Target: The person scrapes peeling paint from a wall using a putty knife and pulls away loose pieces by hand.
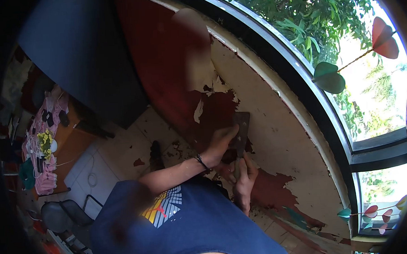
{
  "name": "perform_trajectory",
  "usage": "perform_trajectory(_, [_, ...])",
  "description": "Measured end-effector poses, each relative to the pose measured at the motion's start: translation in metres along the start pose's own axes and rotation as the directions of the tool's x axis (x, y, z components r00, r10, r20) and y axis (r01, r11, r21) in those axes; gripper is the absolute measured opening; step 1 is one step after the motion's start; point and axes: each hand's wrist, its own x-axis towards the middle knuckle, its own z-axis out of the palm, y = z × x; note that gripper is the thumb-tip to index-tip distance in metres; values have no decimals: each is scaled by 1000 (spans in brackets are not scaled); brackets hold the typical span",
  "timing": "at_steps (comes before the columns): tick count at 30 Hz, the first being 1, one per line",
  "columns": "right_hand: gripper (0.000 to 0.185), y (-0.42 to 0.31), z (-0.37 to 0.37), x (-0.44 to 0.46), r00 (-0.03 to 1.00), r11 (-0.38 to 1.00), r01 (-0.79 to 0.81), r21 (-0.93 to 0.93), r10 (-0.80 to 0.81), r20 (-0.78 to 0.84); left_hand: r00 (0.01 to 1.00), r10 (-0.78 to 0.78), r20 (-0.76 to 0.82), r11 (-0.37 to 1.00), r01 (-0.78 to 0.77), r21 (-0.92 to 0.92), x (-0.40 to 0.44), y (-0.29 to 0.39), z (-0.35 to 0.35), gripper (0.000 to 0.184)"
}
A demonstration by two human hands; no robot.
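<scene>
Here, the flat grey metal scraper (242, 129) points to twelve o'clock from the right hand (244, 175) gripping it, beside the left hand (222, 143), whose grip is unclear.

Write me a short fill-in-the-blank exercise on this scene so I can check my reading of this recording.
1. The right hand grips the scraper by its handle, while the ____ hand is up by the blade.
2. The bracelet on one wrist is coloured ____.
3. The flaking paint on the pale wall is ____.
4. The cloth on the table off to the side is ____.

Missing words: left; black; red; pink.
</scene>
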Motion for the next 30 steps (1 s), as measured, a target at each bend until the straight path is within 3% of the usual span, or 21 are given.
perform_trajectory(6, [36,-7,4,-5,1000,999,19,-51,-19,-2,1000,12,12,1000,-12,14,-2,-2,-2,30])
perform_trajectory(8, [35,-12,-2,-9,997,995,70,-78,-68,28,984,178,21,984,-177,-23,-5,3,2,30])
perform_trajectory(9, [35,-16,-6,-12,998,995,67,-72,-66,21,985,170,23,985,-170,-17,0,2,-4,30])
perform_trajectory(11, [36,-24,-17,-18,984,985,169,-28,-168,55,926,378,-17,925,-377,33,15,-1,-23,24])
perform_trajectory(12, [36,-24,-24,-18,985,985,169,-25,-167,48,928,372,-13,928,-371,36,19,4,-26,24])
perform_trajectory(14, [36,-23,-37,-16,978,976,201,-85,-204,-31,823,566,-50,799,-532,280,26,15,-28,22])
perform_trajectory(15, [34,-27,-40,-16,975,968,221,-121,-223,-9,824,564,-48,799,-530,284,26,21,-26,22])
perform_trajectory(17, [34,-22,-44,-14,975,966,219,-137,-224,-16,699,711,79,414,-507,756,17,43,-13,30])
perform_trajectory(21, [35,-4,-45,-6,979,947,191,-259,-203,-22,729,684,38,442,-456,773,22,45,-8,33])
perform_trajectory(24, [35,1,-29,-3,965,901,250,-354,-261,19,708,705,41,442,-484,756,25,36,-12,26])
perform_trajectory(26, [35,2,-24,-4,958,884,271,-380,-284,22,648,757,79,372,-528,763,29,31,-21,22])
perform_trajectory(30, [36,1,-26,-6,951,866,293,-406,-307,31,676,733,78,425,-545,723,35,20,-33,20])
